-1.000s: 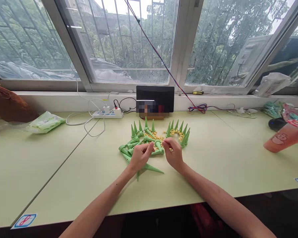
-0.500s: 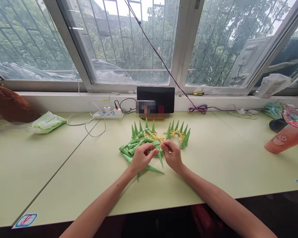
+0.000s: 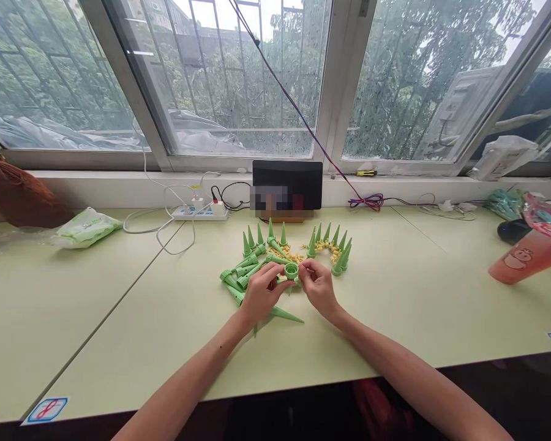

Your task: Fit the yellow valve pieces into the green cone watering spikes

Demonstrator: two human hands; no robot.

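My left hand (image 3: 262,293) pinches a green plastic watering spike (image 3: 291,271) by its wide end. The round open mouth of the spike faces up toward me. Close against its right side is my right hand (image 3: 319,285), thumb and fingers pressed together; whatever they hold is hidden or too small to name. Several green spikes lie in a heap (image 3: 245,269) left of and behind my left hand. Small yellow pieces (image 3: 298,257) are scattered behind both hands. More green cones (image 3: 329,236) stand upright in a curved row at the back right, around other yellow bits.
A dark screen (image 3: 298,177) leans against the sill behind the heap. On the left are a power strip (image 3: 202,212) with white cables and a green-white packet (image 3: 88,228). A pink cup (image 3: 521,256) stands tilted at the right, near a bundle of cable (image 3: 366,201).
The spike in my left hand has turned: its tip pointed down toward me before, and now its open mouth faces me. My right hand has stayed close beside it.
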